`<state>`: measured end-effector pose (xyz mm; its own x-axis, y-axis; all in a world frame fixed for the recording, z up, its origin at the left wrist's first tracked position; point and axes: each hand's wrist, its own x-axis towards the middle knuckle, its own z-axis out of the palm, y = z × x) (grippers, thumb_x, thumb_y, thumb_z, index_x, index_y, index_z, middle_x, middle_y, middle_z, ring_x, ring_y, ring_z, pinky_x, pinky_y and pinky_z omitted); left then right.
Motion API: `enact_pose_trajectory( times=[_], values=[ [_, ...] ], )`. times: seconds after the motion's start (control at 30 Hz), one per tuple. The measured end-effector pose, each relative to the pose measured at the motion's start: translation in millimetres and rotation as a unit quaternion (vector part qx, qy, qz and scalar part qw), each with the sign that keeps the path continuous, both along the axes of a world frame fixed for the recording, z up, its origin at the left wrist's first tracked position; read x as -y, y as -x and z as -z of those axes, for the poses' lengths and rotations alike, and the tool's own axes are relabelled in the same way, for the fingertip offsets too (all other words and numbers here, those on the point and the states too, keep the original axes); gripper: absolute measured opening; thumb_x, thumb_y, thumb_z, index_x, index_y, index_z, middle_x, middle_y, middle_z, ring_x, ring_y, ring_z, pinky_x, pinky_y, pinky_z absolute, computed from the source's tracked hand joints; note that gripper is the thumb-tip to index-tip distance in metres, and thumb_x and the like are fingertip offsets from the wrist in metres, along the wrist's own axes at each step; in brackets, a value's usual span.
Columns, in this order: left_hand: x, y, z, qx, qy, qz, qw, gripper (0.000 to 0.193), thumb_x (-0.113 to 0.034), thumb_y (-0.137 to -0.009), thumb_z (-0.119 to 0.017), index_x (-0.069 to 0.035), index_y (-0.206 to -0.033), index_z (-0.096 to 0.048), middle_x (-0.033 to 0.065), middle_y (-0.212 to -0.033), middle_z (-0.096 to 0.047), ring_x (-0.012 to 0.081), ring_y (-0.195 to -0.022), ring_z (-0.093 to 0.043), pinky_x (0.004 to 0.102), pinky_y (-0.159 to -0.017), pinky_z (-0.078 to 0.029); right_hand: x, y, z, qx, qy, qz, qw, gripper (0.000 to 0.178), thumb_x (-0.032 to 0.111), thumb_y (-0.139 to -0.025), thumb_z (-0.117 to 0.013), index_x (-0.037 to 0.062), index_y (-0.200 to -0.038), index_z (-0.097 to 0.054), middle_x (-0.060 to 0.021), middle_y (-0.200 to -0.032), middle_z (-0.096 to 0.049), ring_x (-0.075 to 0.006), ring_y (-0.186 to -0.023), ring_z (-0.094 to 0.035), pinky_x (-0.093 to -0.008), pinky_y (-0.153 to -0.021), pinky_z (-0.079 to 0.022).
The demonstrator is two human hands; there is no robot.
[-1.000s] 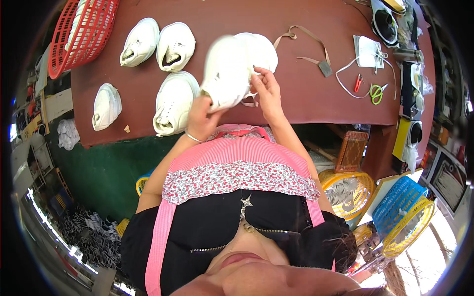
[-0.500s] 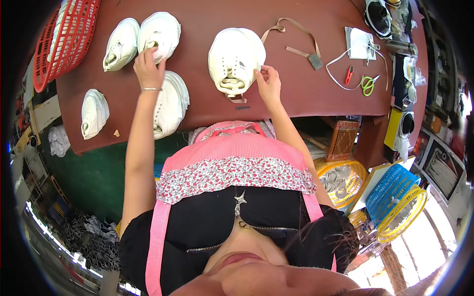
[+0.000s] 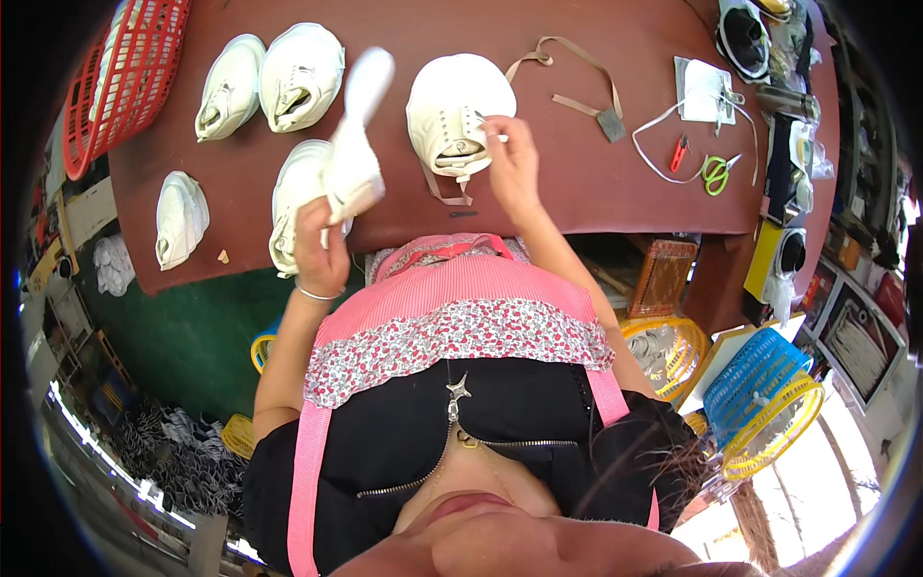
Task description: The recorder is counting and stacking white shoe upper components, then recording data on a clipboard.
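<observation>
A white, long, bent shoe upper (image 3: 354,159), partly smeared by motion, is raised above the table in my left hand (image 3: 322,248), whose fingers are closed around its lower end. Beneath it lies another white upper (image 3: 288,207), partly covered. In the middle, a larger white shoe upper (image 3: 460,91) rests with its toe pointing away and its eyelets and opening toward me. My right hand (image 3: 514,165) pinches at the right edge of that opening; a small white bit shows at the fingers. A beige strap (image 3: 447,199) sticks out under its near end.
More white uppers (image 3: 303,77) lie at the left beside a red basket (image 3: 125,82). Toward the right are a beige strap with a grey block (image 3: 611,125), red snips (image 3: 680,152), green-handled scissors (image 3: 716,175) and a white cord. Blue and yellow baskets (image 3: 755,370) stand below right.
My left hand has come from the far-left uppers back toward me and now lifts a white upper. My right hand has moved slightly left and up onto the middle upper's opening edge.
</observation>
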<state>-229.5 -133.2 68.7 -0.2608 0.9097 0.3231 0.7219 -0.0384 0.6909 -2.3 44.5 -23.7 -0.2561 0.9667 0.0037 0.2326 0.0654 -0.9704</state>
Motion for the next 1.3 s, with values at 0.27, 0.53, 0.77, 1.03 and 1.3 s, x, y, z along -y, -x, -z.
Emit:
enact_pose_trajectory(
  times=[0.27,0.53,0.77,1.03,1.3],
  values=[
    [-53,143,63,-0.280,0.139,0.024,0.950,0.029,0.000,-0.086,-0.059,-0.009,-0.113,-0.062,0.0104,-0.101,-0.062,0.0314,-0.092,-0.059,0.0427,-0.083,-0.044,-36,-38,75,0.042,0.292,0.046,0.954,0.024,0.020,-0.094,-0.064,0.0030,-0.112,-0.063,-0.0041,-0.097,-0.064,-0.0140,-0.088,-0.061,-0.0283,-0.079,-0.049],
    [-85,-3,72,-0.104,0.054,0.085,0.989,0.030,-0.029,-0.075,-0.079,-0.010,-0.092,-0.063,0.0076,-0.088,-0.064,0.0291,-0.083,-0.059,0.0412,-0.076,-0.042,-26,-24,46,-0.033,0.331,0.042,0.942,0.024,0.022,-0.094,-0.066,0.0032,-0.107,-0.060,-0.0016,-0.087,-0.064,-0.0096,-0.077,-0.059,-0.0252,-0.070,-0.046],
    [-19,-58,118,0.437,0.222,-0.094,0.867,0.031,-0.014,-0.092,-0.069,0.000,-0.118,-0.062,0.0076,-0.114,-0.068,0.0140,-0.103,-0.063,0.0291,-0.088,-0.050,-4,-15,35,-0.049,0.245,0.015,0.968,0.020,0.012,-0.093,-0.064,0.0012,-0.111,-0.061,-0.0083,-0.095,-0.067,-0.0133,-0.084,-0.062,-0.0247,-0.073,-0.049],
    [-5,-35,87,0.277,0.257,-0.011,0.926,0.031,-0.016,-0.090,-0.069,-0.001,-0.118,-0.063,0.0143,-0.113,-0.067,0.0244,-0.103,-0.065,0.0345,-0.088,-0.049,-56,-17,53,0.005,0.394,0.078,0.916,0.046,0.027,-0.094,-0.064,-0.0002,-0.129,-0.055,-0.0100,-0.116,-0.063,-0.0169,-0.103,-0.058,-0.0327,-0.093,-0.043],
    [-48,-72,98,0.088,0.162,-0.027,0.983,0.034,-0.021,-0.080,-0.076,0.000,-0.102,-0.061,0.0190,-0.092,-0.062,0.0404,-0.087,-0.058,0.0474,-0.076,-0.044,-36,35,4,-0.309,0.486,-0.087,0.813,0.050,0.032,-0.098,-0.057,-0.0061,-0.130,-0.052,-0.0130,-0.128,-0.061,-0.0213,-0.118,-0.057,-0.0378,-0.103,-0.041]
  ],
)
